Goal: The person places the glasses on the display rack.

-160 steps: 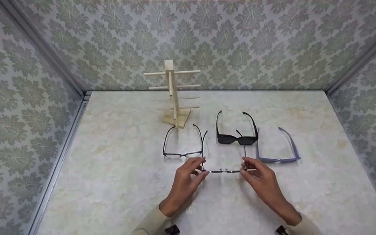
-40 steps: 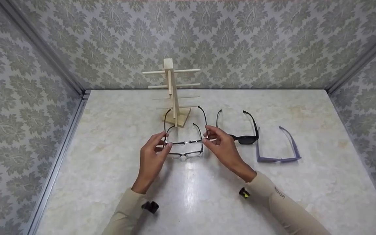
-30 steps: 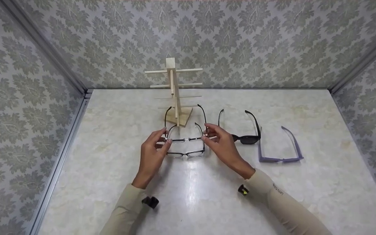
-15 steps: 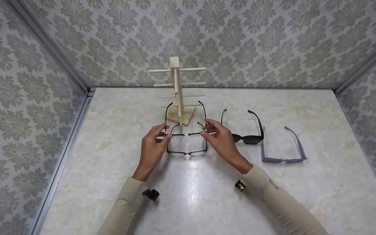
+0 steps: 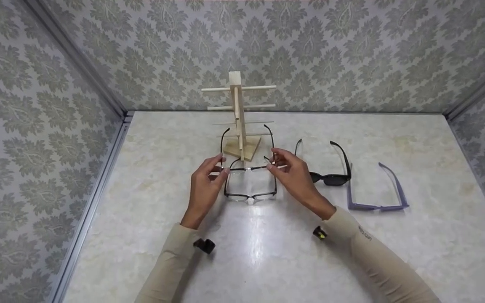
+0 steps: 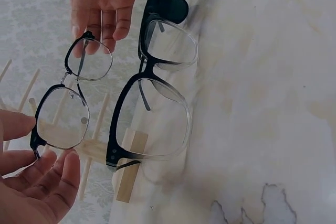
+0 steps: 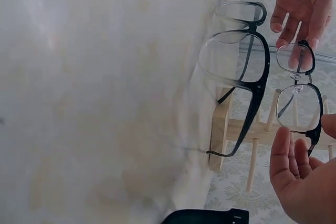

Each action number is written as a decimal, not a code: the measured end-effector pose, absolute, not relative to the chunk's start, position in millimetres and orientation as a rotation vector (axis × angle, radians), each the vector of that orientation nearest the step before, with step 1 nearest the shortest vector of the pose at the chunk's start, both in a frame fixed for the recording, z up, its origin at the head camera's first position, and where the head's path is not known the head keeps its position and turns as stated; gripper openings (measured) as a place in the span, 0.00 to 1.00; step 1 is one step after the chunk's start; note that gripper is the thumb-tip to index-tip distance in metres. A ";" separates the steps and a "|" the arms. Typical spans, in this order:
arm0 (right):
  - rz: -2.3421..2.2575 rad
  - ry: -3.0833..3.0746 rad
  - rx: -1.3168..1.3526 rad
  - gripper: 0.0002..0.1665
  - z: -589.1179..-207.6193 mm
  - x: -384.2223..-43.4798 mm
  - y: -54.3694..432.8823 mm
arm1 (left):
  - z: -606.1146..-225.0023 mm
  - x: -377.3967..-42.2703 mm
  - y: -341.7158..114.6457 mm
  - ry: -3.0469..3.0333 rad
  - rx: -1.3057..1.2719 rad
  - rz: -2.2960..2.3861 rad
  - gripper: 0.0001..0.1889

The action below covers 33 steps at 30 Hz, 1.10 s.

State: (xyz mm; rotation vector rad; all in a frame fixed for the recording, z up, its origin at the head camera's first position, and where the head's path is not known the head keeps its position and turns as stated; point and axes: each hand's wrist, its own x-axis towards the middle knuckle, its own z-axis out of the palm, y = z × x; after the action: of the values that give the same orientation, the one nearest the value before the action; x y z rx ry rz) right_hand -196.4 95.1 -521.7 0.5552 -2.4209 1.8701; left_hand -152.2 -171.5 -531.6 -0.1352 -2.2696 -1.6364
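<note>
Both hands hold one pair of browline eyeglasses [image 5: 260, 167], dark along the top with thin rims below and arms unfolded. My left hand [image 5: 204, 183] pinches the left hinge corner between thumb and fingers; my right hand [image 5: 297, 174] pinches the right one. The glasses are raised, with their arms pointing away from me and overlapping the lower pegs of a wooden peg stand [image 5: 235, 79] in the head view. Below and nearer lies a second pair of black-topped, clear-bottomed glasses [image 6: 123, 93] on the table. The right wrist view shows the held lenses [image 7: 299, 108] in front of the stand's pegs.
Black sunglasses [image 5: 336, 180] lie right of my right hand, partly hidden by it. Farther right is a purple glasses frame [image 5: 394, 208]. The table [image 5: 150, 235] ends at a patterned back wall [image 5: 352, 63]; a metal rail [image 5: 95, 202] runs along its left side.
Over several seconds, both hands have carried the held glasses from the front, right of the clear-bottomed pair, leftward and away towards the stand. They have kept rising towards it. The head view has shifted slightly.
</note>
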 end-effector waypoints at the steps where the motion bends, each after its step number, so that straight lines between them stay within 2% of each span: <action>1: 1.868 -2.419 0.562 0.30 -520.3 -197.3 95.3 | -530.9 -152.6 -171.7 -2.270 -0.134 -1.638 0.24; 33: 2.028 -2.395 0.463 0.29 -522.8 -209.0 79.8 | -526.0 -168.6 -183.0 -2.331 -0.092 -1.641 0.23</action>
State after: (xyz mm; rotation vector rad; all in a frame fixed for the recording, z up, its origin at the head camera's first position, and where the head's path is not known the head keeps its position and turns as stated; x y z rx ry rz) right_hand -209.0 79.8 -522.8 0.4635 -2.3946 2.0281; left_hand -168.6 -183.0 -526.0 -0.0923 -2.3313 -1.6407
